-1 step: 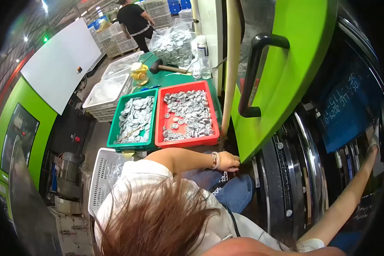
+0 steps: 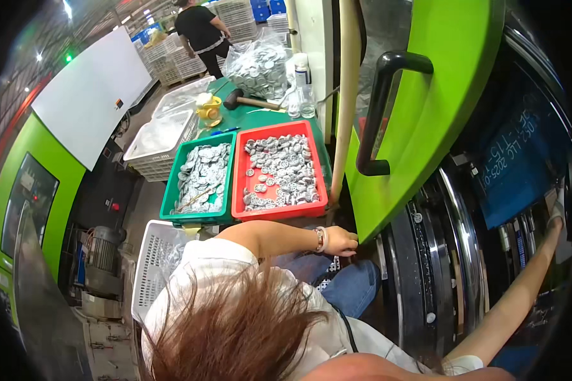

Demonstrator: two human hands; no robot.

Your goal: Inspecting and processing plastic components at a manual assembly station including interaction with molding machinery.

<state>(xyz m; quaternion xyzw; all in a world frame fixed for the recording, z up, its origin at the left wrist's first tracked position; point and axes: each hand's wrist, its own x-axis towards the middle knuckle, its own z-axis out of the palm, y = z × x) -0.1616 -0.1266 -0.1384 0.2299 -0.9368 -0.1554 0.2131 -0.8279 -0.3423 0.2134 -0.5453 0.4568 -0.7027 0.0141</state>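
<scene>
View from above the person's head, hair filling the near centre. The left hand point(image 2: 340, 241) lies at the lower near edge of the green machine door point(image 2: 426, 114), fingers curled loosely together and touching that edge, with a bracelet at the wrist; whether it grips anything cannot be told. The right hand point(image 2: 556, 213), wearing a pale glove, is stretched far to the right into the machine's interior, close to a blue panel point(image 2: 521, 165) and beside the shiny metal rings point(image 2: 451, 254); it is small and near the picture's rim, so whether its fingers are spread or closed cannot be told. A black handle point(image 2: 381, 108) stands on the door's face. Left of the door, a red tray point(image 2: 238, 197) holds flat round grey parts; touching its left side, a green tray point(image 2: 169, 203) holds more of the same. Both rest on a green table point(image 2: 260, 117), well apart from either hand; farther off on it lie a mallet point(image 2: 251, 100), a yellow cup point(image 2: 210, 109), a clear bottle point(image 2: 304, 82) and a clear bag of grey parts point(image 2: 260, 63). A white slotted crate point(image 2: 151, 267) stands at near left; another person in black point(image 2: 200, 32) stands at far left.
</scene>
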